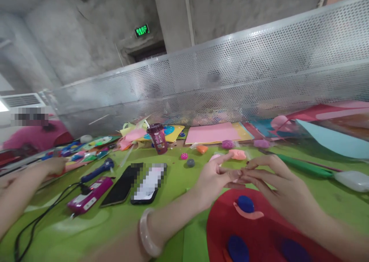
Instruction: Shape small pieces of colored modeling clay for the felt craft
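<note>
My left hand point(211, 179), with a pale bangle point(150, 233) on its wrist, meets my right hand point(278, 183) fingertip to fingertip. Both hands pinch at one spot, where a small pinkish bit seems to show, mostly hidden by the fingers. Below them lies a round red sheet point(225, 216) with dark blue clay discs on it. A curved strip of salmon-pink clay point(248, 212) runs along the lower edge of the top blue disc point(246, 203). Just beyond the fingers, a lump of salmon clay point(238, 154) rests in clear wrap.
Orange clay point(202, 149), purple clay point(227, 144) and a grey lump point(190, 163) lie ahead. A drink cup point(157, 138), two phones point(122, 185), a power strip point(90, 194) and its cable stand left. Another person's arm point(31, 181) reaches in there. Green scissors point(305, 166) lie right.
</note>
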Demonstrator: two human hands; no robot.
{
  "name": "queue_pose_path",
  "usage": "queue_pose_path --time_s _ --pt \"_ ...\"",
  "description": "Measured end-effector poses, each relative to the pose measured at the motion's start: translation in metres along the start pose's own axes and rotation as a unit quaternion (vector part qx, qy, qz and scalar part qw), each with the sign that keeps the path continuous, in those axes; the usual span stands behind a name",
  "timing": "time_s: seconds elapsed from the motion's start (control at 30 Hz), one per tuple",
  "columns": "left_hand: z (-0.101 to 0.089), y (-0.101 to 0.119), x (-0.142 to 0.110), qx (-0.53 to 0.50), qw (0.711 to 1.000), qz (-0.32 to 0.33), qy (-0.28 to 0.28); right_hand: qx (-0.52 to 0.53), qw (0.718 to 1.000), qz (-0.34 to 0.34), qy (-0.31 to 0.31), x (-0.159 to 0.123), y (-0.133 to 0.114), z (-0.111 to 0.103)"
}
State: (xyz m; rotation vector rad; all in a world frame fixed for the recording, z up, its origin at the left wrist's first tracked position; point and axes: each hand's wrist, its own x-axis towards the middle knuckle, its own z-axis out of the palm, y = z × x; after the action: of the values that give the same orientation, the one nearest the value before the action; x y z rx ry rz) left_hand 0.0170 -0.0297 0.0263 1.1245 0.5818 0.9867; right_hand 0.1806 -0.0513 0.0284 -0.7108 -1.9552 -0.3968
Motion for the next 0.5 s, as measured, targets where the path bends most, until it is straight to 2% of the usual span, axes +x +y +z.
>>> queue_pose_path --time_s 0.23,0.5 --pt "-0.01 -0.004 0.002 0.009 1.0 0.013 0.01 0.022 0.998 0.029 -0.058 -0.002 0.01 0.003" --pt "-0.004 -0.007 0.0 0.005 1.0 0.016 0.018 -0.008 0.993 0.013 -0.119 -0.01 0.015 0.007"
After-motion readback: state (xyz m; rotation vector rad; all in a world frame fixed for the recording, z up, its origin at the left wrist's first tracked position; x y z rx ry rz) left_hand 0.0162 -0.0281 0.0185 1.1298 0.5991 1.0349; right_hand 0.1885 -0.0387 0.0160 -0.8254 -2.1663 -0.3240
